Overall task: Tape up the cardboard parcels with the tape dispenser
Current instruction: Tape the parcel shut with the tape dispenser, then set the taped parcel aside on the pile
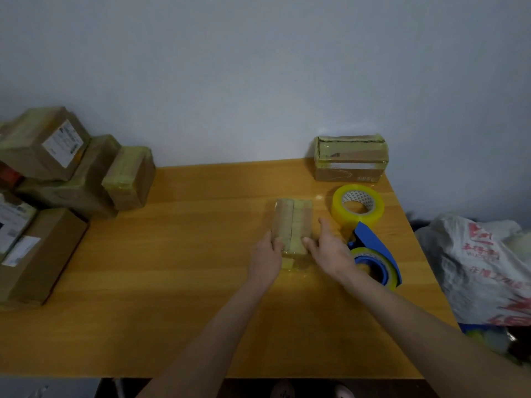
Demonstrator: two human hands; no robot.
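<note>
A small cardboard parcel [291,222] lies on the wooden table [178,254], wrapped in yellowish clear tape with a seam down its middle. My left hand [265,258] holds its near left side, thumb on top. My right hand [330,248] touches its near right side with fingers mostly straight. A loose tape end [296,265] hangs over the parcel's near face. The blue tape dispenser [373,257] with a yellow roll lies on the table just right of my right wrist; neither hand holds it.
A spare yellow tape roll [358,206] stands behind the dispenser. A taped box [350,159] sits at the back right corner. Several parcels [66,179] are stacked at the left edge. A white plastic bag [482,268] lies off the table's right side.
</note>
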